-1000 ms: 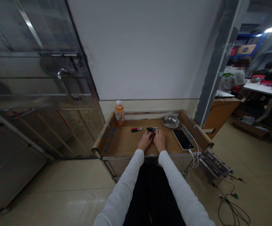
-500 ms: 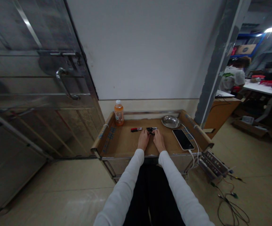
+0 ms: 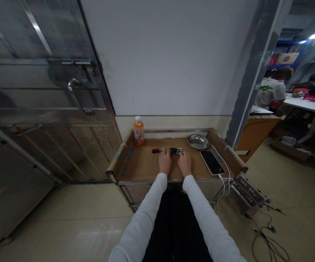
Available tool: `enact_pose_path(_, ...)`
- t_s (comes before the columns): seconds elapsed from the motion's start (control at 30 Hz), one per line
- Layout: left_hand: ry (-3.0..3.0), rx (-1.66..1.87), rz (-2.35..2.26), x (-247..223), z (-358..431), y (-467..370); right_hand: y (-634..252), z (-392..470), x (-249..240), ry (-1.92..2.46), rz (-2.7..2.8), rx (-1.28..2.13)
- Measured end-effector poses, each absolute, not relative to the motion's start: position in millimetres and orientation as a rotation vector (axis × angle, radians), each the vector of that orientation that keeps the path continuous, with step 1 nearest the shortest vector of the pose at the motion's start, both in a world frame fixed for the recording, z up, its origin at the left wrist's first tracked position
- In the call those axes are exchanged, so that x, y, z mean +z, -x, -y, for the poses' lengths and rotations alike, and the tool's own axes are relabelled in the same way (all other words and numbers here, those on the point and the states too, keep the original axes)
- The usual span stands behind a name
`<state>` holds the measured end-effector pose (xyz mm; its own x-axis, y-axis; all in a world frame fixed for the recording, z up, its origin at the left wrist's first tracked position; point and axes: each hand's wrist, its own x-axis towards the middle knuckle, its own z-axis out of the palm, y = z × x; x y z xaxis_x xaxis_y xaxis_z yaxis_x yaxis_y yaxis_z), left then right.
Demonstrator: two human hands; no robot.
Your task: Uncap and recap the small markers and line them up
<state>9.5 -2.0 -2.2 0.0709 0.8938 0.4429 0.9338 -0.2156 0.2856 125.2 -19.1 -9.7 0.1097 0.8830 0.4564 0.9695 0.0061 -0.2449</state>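
My left hand (image 3: pixel 164 162) rests on the brown cardboard tabletop (image 3: pixel 143 167), its fingers slightly apart and holding nothing, just below a red and black pen-like item (image 3: pixel 158 150). To the right, my right hand (image 3: pixel 184 163) lies with its fingers spread near the lower end of a small group of black and silver pen-like items (image 3: pixel 176 150). These lie side by side, and whether a fingertip touches them is too small to tell. Nothing shows in the right hand.
An orange drink bottle (image 3: pixel 138 131) stands at the back left. A round metal dish (image 3: pixel 198 142) and a phone (image 3: pixel 212 162) with a white cable are on the right. Raised cardboard edges flank the cart. People sit at a far right table.
My hands have moved slightly apart and back toward me. Both have let go of the black item between them, which now lies beside the other black ones.
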Motion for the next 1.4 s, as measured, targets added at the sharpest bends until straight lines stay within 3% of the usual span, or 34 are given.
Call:
enact_pose_path(0.17,1.906,-0.896,2.120,-3.8,0.4,-4.9,-124.7,20.4,-7.7,1.904,1.802,-0.248)
enact_pose_path(0.6,1.738,-0.822,2.302,1.9,5.5,-5.7,-124.5,17.6,-7.9,1.630,1.998,-0.058)
enact_pose_path(0.83,2.322,-1.284,1.736,5.7,12.9,-2.0,-124.4,13.9,-11.4,1.591,1.778,-0.105)
enact_pose_path(1.0,2.671,-1.320,1.346,1.7,11.6,-6.3,-127.1,13.8,-11.5,1.555,1.769,-0.063)
enact_pose_path(1.4,2.388,-1.793,1.496,1.3,7.9,-2.6,-128.1,12.5,-15.0,1.446,1.801,0.065)
